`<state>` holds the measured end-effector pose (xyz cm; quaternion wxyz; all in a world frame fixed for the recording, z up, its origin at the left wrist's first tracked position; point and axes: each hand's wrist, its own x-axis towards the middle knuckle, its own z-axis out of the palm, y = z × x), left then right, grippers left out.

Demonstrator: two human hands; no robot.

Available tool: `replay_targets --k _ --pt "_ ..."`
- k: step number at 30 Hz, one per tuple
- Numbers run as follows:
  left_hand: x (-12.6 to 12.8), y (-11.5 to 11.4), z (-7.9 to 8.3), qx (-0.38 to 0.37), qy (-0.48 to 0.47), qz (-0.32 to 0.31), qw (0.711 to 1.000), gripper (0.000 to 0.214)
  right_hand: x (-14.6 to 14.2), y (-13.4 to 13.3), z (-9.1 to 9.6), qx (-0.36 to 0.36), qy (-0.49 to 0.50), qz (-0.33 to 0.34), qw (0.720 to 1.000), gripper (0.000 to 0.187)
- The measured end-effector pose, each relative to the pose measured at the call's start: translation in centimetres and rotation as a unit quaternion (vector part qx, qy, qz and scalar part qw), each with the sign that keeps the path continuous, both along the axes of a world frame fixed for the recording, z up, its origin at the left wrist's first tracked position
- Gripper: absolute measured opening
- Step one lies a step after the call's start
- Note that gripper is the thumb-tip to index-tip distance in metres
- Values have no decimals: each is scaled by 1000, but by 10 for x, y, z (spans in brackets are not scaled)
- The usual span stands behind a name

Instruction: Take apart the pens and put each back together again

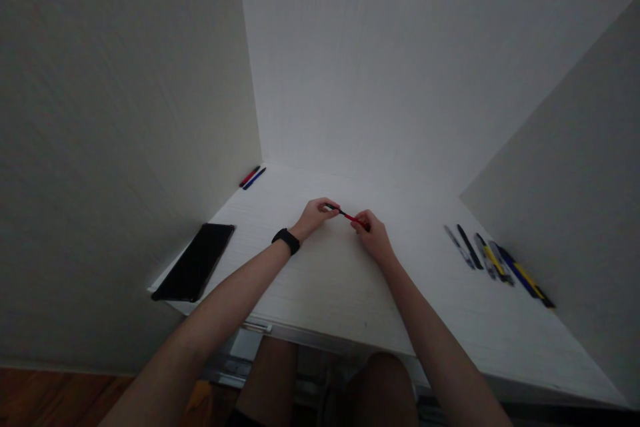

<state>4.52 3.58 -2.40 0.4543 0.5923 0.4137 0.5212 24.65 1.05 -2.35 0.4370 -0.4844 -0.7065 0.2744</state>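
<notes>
**A:** What do I have on my feed between the hands?

**B:** I see a slim red pen (351,217) with a black end, held roughly level over the middle of the white desk (325,280).

**A:** And the grip?

**B:** Both hands are closed on it. I have the left hand (314,216) pinching the black end and the right hand (373,235) pinching the red end.

**A:** What's around it?

**B:** I can make out a black watch (287,241) on the left wrist, a black tablet (194,262) off to the left, a red-and-blue pen pair (253,177) in the far corner, and a row of pens (495,263) on the right.
</notes>
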Motion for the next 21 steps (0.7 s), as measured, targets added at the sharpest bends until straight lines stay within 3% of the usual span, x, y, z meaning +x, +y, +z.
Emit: replay_targets --k 21 --pt "0 -2 2 18 44 31 998 29 0 4 0 23 -19 -16 999 30"
